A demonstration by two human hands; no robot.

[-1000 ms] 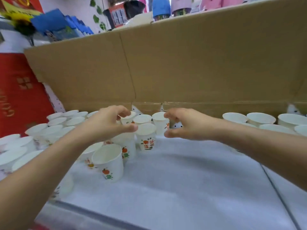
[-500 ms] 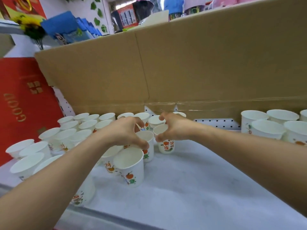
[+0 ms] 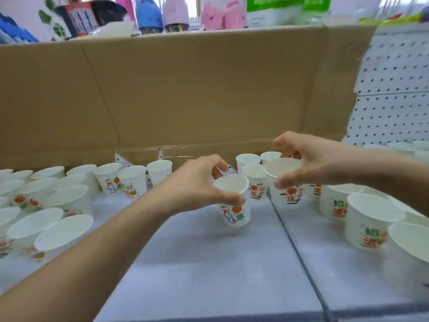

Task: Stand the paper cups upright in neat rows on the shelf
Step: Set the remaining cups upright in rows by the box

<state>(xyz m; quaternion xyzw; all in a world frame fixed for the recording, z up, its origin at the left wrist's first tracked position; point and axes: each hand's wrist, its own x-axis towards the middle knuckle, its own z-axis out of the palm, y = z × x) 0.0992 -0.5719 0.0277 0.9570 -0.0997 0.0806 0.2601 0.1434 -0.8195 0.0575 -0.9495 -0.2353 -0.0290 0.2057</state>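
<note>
Carried rightward since before; pinched by rims, one cup [image 3: 235, 214] in left hand [image 3: 197, 184], another cup [image 3: 289, 195] in right hand [image 3: 311, 156]. Behind, cardboard [image 3: 209, 89]; bigger cups [image 3: 369, 226] crowding right.

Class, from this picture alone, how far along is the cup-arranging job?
Done: upright cups stand in rows at left, more cups at right. In hand: the left hand pinches one cup by its rim, the right hand another cup. Left: setting both in line on the shelf.
</note>
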